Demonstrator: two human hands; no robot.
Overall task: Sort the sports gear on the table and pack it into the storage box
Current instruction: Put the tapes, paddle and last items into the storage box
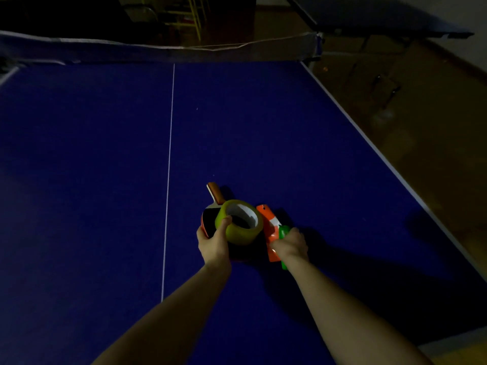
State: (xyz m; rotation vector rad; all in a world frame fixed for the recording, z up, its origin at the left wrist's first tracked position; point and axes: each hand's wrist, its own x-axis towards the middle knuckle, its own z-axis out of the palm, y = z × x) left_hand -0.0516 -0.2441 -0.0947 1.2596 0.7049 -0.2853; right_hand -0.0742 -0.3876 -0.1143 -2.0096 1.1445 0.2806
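Observation:
My left hand (pixel 214 243) grips a roll of yellow-green tape (pixel 241 223), thumb over its rim, together with a table tennis paddle (pixel 210 218) whose black face and brown handle stick out behind the roll. My right hand (pixel 290 245) holds an orange and white package (pixel 271 227) and a green object (pixel 284 231), which pokes out above and below the fist. Both hands hover just above the blue table tennis table (pixel 263 127). No storage box is in view.
The net (pixel 158 52) spans the far end of the table. The white centre line (pixel 168 167) runs left of my hands. The table's right edge (pixel 382 154) drops to a brown floor. Another folded table (pixel 382 19) stands at the back right.

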